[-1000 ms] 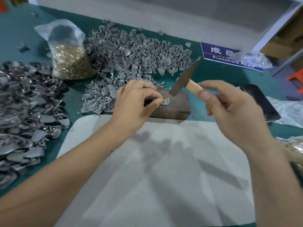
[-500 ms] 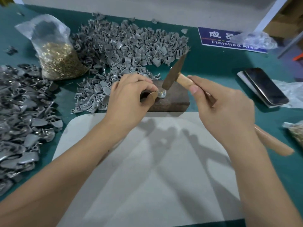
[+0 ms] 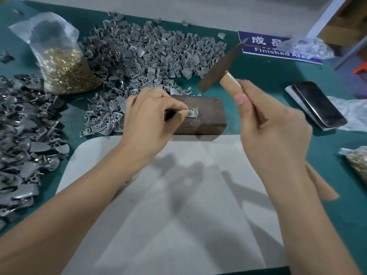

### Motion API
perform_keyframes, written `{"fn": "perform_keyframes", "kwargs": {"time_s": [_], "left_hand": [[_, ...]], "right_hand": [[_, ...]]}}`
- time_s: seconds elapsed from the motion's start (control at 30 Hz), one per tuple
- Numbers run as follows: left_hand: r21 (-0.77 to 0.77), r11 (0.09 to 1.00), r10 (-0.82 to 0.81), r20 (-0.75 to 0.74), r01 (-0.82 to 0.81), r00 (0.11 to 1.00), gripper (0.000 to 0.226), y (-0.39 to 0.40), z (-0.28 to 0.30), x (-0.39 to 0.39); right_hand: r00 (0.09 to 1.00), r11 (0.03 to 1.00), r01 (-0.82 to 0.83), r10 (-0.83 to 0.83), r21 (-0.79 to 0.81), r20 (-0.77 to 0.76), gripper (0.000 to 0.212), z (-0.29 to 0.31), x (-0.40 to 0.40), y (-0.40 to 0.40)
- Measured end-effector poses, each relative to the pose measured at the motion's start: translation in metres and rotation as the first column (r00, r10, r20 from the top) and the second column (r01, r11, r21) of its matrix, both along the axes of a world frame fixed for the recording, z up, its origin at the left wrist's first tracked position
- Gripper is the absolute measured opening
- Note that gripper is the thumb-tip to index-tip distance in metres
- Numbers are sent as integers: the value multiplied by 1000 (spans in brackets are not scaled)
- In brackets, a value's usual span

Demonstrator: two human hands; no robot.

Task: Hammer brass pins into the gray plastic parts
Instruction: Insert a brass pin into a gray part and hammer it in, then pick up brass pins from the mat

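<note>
Nearest you lies a smooth pale grey mat with rounded corners [image 3: 178,215], matte and creased, with soft shadows of your arms across it. It rests on a dark teal table top [image 3: 258,76].

Just beyond the mat's far edge sits a dark brown rectangular block [image 3: 206,116], rough and worn on top. Your left hand [image 3: 151,120] rests over the block's left end, thumb and forefinger pinching a small gray plastic part [image 3: 193,114] flat against the block's top. A short brass pin [image 3: 192,110] stands in that part, close to your fingertips.

Your right hand [image 3: 272,128] curls firmly around the pale wooden handle of a small hammer [image 3: 220,70]. Its dark, dull metal head is tilted and raised in the air above and to the right of the part, not touching it. The handle's butt end juts out behind your wrist.

To your left, a dense heap of darker gray shell-shaped parts [image 3: 21,143] covers the table. Farther off, beyond the block, a wider spread of lighter gray plastic parts [image 3: 151,50] lies loose, ribbed and curved. Left of that stands a crinkled clear plastic bag of brass pins [image 3: 63,70], glittering and slumped.

To your right a black smartphone [image 3: 317,104] lies on a white slab, with crumpled clear film beside it and another bag of brass pieces [image 3: 357,163] at the edge. At the far side a blue sign [image 3: 264,48] reads "Finished Area", beneath a plain grey-white wall [image 3: 178,10].
</note>
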State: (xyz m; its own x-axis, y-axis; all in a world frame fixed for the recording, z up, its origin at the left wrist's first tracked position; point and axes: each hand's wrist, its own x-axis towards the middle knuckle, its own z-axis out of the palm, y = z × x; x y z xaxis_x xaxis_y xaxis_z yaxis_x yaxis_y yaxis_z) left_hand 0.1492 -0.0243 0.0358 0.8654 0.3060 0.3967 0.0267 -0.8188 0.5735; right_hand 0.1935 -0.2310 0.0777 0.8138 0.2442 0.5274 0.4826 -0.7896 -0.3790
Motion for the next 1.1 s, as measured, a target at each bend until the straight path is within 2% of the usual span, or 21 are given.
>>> {"fn": "perform_keyframes", "kwargs": {"time_s": [0.1,0.13,0.27,0.4,0.53,0.63,0.7,0.8,0.87,0.97,1.1], "left_hand": [[3,1000,23,-8,-23,1000,9,-1,1,0],[4,1000,25,-12,-25,1000,8,-1,1,-1],[21,1000,16,-13,-15,1000,7,0,1,0],[20,999,31,-11,-31,999,9,0,0,0],[24,1000,18,-4,-18,1000,7,1,-1,0],[18,999,33,-5,-33,999,9,0,-2,2],[13,999,30,-7,-30,1000,7,0,-2,2],[0,1000,26,-17,-26,1000,5,1,-3,2],[8,999,32,-23,-32,999,5,1,-3,2],[29,999,38,-40,-37,998,6,-1,-2,3],[7,1000,30,-118,-29,993,7,-5,8,3]], "right_hand": [[996,984,-65,53,-166,-77,28,-2,-4,4],[996,982,-63,51,-178,-76,28,-2,-5,4],[1000,1000,21,-21,14,20,27,-1,-5,2],[996,987,-55,44,-154,-77,27,-4,-6,5],[1000,1000,18,-19,23,15,27,-3,-5,3],[996,992,-63,55,-109,-68,27,-6,-5,3],[997,988,-50,41,-149,-60,29,-7,-4,-1],[1000,999,1,0,-40,12,28,-11,-9,-16],[999,999,-49,49,-12,23,30,-19,-20,-30],[988,986,-152,151,-64,-28,32,-38,-43,-55],[974,947,-222,206,-231,-88,26,-54,-69,-60]]}}
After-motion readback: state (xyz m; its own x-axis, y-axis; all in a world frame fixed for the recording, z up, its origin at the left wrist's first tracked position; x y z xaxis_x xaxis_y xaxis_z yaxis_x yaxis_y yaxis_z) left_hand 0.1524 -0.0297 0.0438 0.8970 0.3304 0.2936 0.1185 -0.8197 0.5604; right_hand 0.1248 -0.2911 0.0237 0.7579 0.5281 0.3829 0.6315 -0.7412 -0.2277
